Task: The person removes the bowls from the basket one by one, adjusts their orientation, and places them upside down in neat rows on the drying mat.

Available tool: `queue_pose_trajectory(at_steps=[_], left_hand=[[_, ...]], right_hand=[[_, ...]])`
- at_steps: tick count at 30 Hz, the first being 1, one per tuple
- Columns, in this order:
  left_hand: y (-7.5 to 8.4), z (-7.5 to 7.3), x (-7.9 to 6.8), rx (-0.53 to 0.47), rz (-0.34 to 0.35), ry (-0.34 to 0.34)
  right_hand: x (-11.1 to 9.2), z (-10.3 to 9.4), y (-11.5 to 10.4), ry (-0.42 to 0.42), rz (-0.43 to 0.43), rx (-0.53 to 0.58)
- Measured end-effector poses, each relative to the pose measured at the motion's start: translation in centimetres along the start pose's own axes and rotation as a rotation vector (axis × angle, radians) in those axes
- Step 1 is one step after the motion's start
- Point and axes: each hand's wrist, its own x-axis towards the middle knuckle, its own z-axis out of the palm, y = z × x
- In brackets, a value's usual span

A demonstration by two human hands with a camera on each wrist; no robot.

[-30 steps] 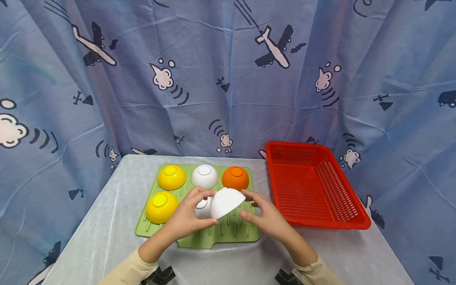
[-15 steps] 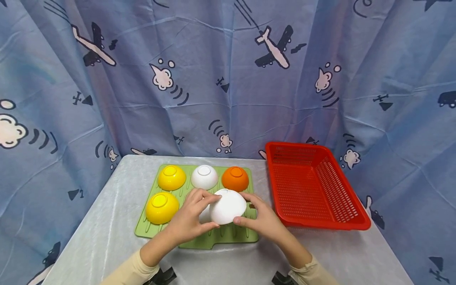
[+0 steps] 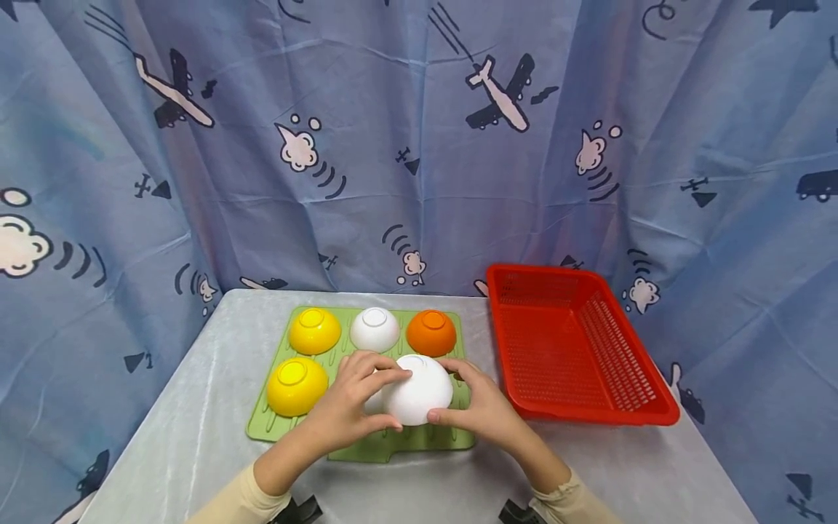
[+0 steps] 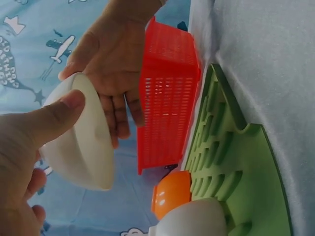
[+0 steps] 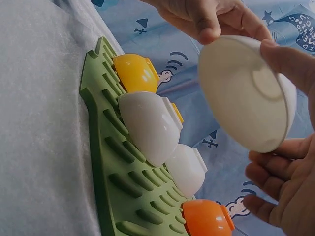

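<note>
A white bowl (image 3: 419,397) is held base-up over the green drying mat (image 3: 366,450), in front of me. My left hand (image 3: 353,404) grips its left side, thumb low and fingers near the base. At the right side my right hand (image 3: 483,404) holds it, its thumb at the rim and fingertips farther up. In the right wrist view the hollow inside of the bowl faces the camera. Behind the held bowl, a second white bowl (image 5: 150,128) sits upside down on the mat, mostly hidden in the head view.
Two yellow bowls (image 3: 297,387) stand upside down on the mat's left. Another white bowl (image 3: 374,332) and an orange bowl (image 3: 431,335) occupy its back row. A red plastic basket (image 3: 596,416) with perforated walls stands on the right, by the patterned curtain (image 3: 419,145).
The white bowl has turned from a sideways tilt to base-up and dropped slightly in view. My right hand has closed in on its right side. The other bowls stay put.
</note>
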Motion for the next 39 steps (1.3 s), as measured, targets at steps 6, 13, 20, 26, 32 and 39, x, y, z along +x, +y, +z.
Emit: queue_pose_trajectory(at_steps=[6, 13, 20, 26, 32, 39], left_hand=[[0.3, 0.0, 0.0, -0.134, -0.344, -0.002], [0.0, -0.3, -0.2, -0.297, -0.613, -0.061], [-0.4, -0.7, -0.4, -0.36, -0.583, -0.079], [-1.1, -0.9, -0.1, -0.382, -0.532, -0.152], [-2.2, -1.1, 1.3, -0.353, -0.487, -0.264], [-4.0, -0.4, 3.1, -0.299, -0.412, -0.381]], right_hand=[[0.1, 0.1, 0.4, 0.065, -0.061, 0.025], [0.4, 0.7, 0.9, 0.119, -0.156, 0.073], [0.2, 0.9, 0.7, 0.139, -0.133, 0.096], [-0.2, 0.9, 1.0, 0.149, -0.118, 0.051], [-0.8, 0.8, 1.5, 0.169, -0.077, 0.027], [-1.3, 1.8, 2.7, 0.264, -0.022, 0.044]])
